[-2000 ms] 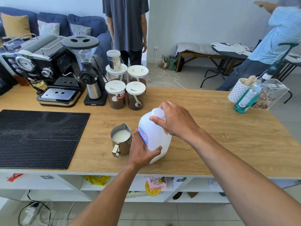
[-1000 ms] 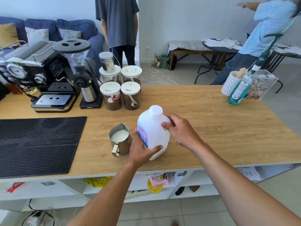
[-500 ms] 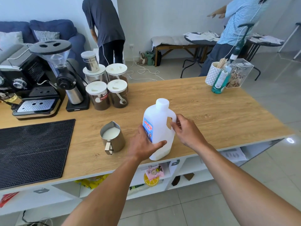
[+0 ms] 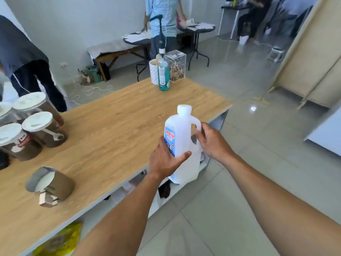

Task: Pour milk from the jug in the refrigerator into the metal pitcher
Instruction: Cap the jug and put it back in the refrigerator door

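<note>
Both of your hands hold the white milk jug [image 4: 182, 137], capped and upright, in front of the wooden counter's [image 4: 114, 126] near edge. Your left hand [image 4: 164, 161] wraps the labelled side, thumb across the front. Your right hand [image 4: 212, 141] curls its fingers [image 4: 200, 134] around the handle. Well apart to the left, the metal pitcher [image 4: 53, 183] stands on the counter with milk inside.

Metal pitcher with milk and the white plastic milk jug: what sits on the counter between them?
Nothing; the head view shows bare wooden counter between metal pitcher and white jug.
</note>
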